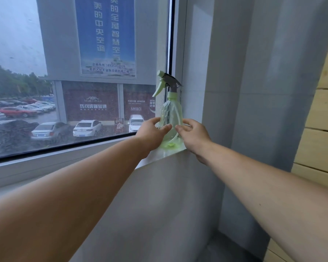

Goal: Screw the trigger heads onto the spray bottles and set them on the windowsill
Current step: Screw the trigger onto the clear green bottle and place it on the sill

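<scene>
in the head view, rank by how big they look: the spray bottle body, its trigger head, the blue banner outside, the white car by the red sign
1. blue banner, largest as it appears
2. spray bottle body
3. trigger head; the white car looks about the same size, so I won't rank those two

The banner and car are far outside; the order holds only on screen.

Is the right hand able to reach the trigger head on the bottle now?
Probably yes. The right hand is already at the bottle's lower body, and nothing stands between it and the trigger head above.

Pale grey windowsill [159, 155] under the window — one green spray bottle [171, 118] standing upright at its right-hand end.
</scene>
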A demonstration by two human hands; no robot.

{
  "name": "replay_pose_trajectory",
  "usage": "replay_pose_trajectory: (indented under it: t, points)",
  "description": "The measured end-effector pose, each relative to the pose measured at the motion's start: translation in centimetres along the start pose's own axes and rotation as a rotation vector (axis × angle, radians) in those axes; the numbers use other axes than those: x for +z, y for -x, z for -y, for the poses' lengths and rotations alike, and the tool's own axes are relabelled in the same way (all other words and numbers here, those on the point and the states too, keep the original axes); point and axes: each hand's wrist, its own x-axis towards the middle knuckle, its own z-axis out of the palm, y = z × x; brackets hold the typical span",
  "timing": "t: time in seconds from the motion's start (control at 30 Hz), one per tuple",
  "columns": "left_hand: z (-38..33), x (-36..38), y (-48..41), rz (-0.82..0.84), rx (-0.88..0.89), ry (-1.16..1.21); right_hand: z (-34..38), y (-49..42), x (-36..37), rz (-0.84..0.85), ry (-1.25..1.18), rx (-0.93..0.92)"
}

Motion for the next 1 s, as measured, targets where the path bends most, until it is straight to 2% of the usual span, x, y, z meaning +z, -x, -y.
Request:
replay_pose_trajectory:
  t: [0.47,0.8,0.9,1.0]
  points:
    - [-0.3,-0.3,1.2,-0.06,0.001,-0.056,-1.0,-0.2,0.3,-0.02,0.056,-0.007]
    - [-1.9,-1.6,7.3,-0.055,-0.04,0.09,-0.3,5.1,-4.9,-0.055,0.204,-0.041]
    - [-3.2,-0.6,11.1,-0.001,-0.021,0.145,-0.3,10.0,-8.2,-0.041,0.29,-0.05]
    - [-3.6,2.2,15.8,0.15,-0.029,0.173,-1.4,16.3,-12.1,0.017,0.407,0.009]
